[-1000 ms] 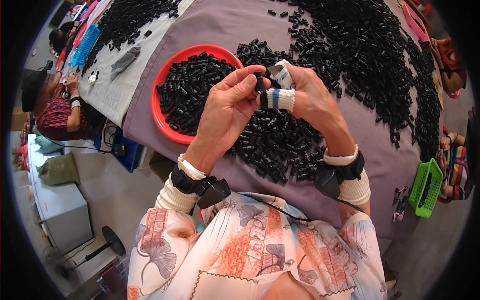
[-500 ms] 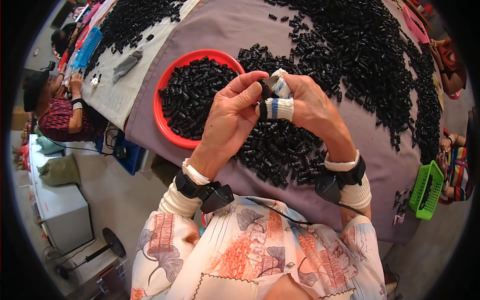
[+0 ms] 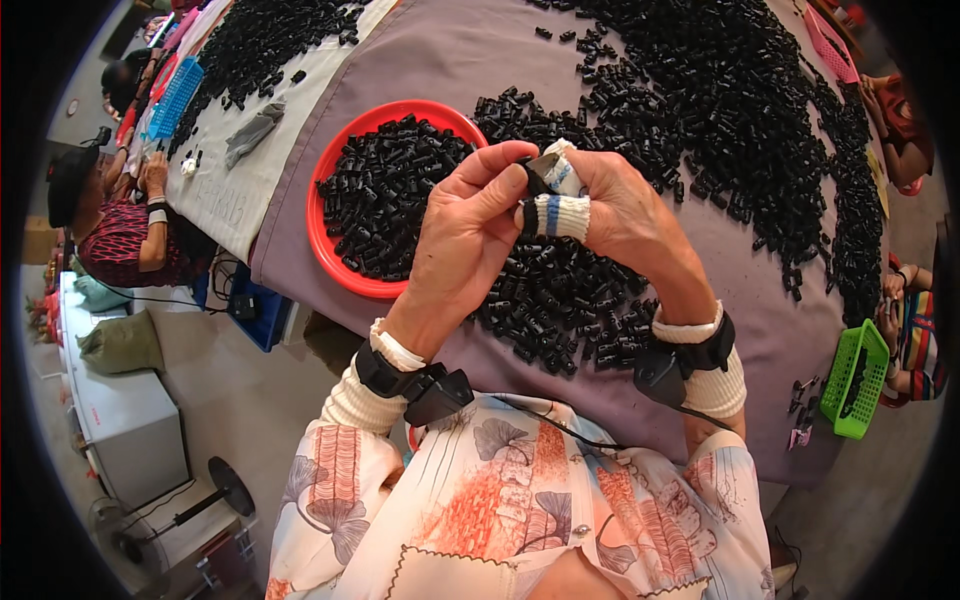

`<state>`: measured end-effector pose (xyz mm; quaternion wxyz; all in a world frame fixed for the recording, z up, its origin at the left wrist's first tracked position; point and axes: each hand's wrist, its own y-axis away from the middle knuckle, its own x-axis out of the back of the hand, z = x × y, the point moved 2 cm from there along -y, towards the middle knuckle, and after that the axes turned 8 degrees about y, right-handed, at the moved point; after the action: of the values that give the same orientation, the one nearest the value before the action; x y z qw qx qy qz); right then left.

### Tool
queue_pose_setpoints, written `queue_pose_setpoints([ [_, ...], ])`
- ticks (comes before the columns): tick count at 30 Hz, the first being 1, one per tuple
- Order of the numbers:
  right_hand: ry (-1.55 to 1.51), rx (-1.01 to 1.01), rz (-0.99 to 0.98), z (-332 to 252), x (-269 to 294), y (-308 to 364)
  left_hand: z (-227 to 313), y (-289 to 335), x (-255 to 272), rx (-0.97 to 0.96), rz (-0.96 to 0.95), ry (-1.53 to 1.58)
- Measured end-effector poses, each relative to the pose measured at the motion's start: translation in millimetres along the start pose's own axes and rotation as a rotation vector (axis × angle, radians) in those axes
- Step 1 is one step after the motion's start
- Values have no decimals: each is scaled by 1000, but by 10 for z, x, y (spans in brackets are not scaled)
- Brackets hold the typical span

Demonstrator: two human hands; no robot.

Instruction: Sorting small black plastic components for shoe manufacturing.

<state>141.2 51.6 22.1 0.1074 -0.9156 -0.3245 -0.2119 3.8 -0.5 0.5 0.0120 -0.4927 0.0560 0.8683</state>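
Note:
My left hand (image 3: pixel 462 220) pinches a small black plastic part (image 3: pixel 536 183) between thumb and forefinger, above the table. Against it, my right hand (image 3: pixel 635 210) grips a small grey metal blade (image 3: pixel 543 163), mostly hidden by the fingers. White knitted finger covers (image 3: pixel 562 216) with blue and black bands wrap the right thumb and forefinger. Below both hands spreads a loose pile of small black plastic parts (image 3: pixel 565 310). To the left stands a round red basin (image 3: pixel 322 240) filled with the same parts, partly behind my left hand.
A purple-grey cloth (image 3: pixel 415 45) covers the table, with a large heap of black parts (image 3: pixel 730 110) at the far right. At the right edge sits a green basket (image 3: pixel 852 420). A blue basket (image 3: pixel 178 95) lies far left, near a co-worker (image 3: pixel 125 235). Other people sit at the right.
Both hands hold nearly the same pose, with only a slight shift at the fingertips and blade. The co-worker at the left has moved their hands a little.

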Motion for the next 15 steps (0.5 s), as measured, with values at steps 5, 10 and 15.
queue_pose_setpoints([
  [5, -1, -4, -8, -22, 5, 13, -22, 13, -10, -38, 24, -54],
  [10, 12, 1, -20, -18, 1, 15, -44, 11, -20, -98, 39, -99],
  [15, 18, 19, 16, -31, 2, 22, -58, 6, -37, -114, 42, -108],
])
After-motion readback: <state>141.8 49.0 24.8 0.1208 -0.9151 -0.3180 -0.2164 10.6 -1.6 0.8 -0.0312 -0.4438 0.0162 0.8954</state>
